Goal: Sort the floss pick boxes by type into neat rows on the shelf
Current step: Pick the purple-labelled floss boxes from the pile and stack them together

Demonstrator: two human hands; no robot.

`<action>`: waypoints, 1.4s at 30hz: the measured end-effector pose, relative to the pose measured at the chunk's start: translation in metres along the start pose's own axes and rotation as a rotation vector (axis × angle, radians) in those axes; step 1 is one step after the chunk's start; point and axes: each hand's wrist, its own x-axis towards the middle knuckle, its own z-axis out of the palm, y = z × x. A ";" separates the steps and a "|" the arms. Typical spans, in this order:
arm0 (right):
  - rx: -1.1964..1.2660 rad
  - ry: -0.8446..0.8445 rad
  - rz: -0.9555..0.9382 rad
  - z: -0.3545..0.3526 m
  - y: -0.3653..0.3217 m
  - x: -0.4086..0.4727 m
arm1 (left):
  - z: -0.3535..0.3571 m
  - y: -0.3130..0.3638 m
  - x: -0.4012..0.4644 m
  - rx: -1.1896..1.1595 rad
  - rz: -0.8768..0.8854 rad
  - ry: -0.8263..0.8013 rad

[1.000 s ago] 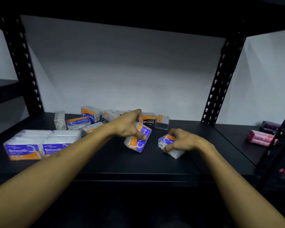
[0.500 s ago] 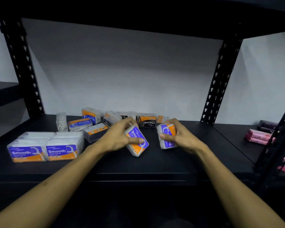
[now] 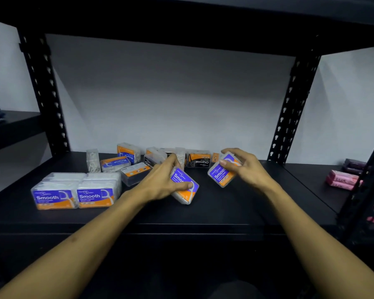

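Note:
My left hand [image 3: 162, 182] grips a purple-and-orange Smooth floss box [image 3: 185, 186], tilted, its lower edge on the black shelf [image 3: 225, 208]. My right hand [image 3: 244, 167] holds a second Smooth box [image 3: 219, 174] tilted, label toward me, just right of the first. Two Smooth boxes [image 3: 54, 198] [image 3: 95, 196] stand side by side at the shelf's front left, with more rows behind them. A loose heap at the back holds Round boxes [image 3: 116, 162] [image 3: 127, 152] and black Charcoal boxes [image 3: 199, 161] [image 3: 149, 164].
A clear box of white picks [image 3: 92, 159] stands upright at the back left. Black perforated uprights [image 3: 43, 91] [image 3: 292, 104] frame the bay. Pink soap packs [image 3: 341, 180] lie on the neighbouring shelf to the right. An upper shelf board runs overhead.
Both hands lifted their Smooth boxes off the shelf and turned them labels toward me. The right hand's box rose and moved back and right; the left box tilted upright.

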 end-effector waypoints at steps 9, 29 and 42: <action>0.130 0.082 0.138 0.010 -0.011 -0.017 | -0.003 0.000 -0.017 -0.022 0.026 -0.030; 0.251 -0.073 -0.023 0.198 -0.099 0.035 | -0.214 -0.075 -0.063 -0.115 -0.184 0.330; -0.129 -0.447 -0.023 0.292 -0.080 0.082 | -0.230 -0.174 -0.042 -0.121 -0.378 -0.030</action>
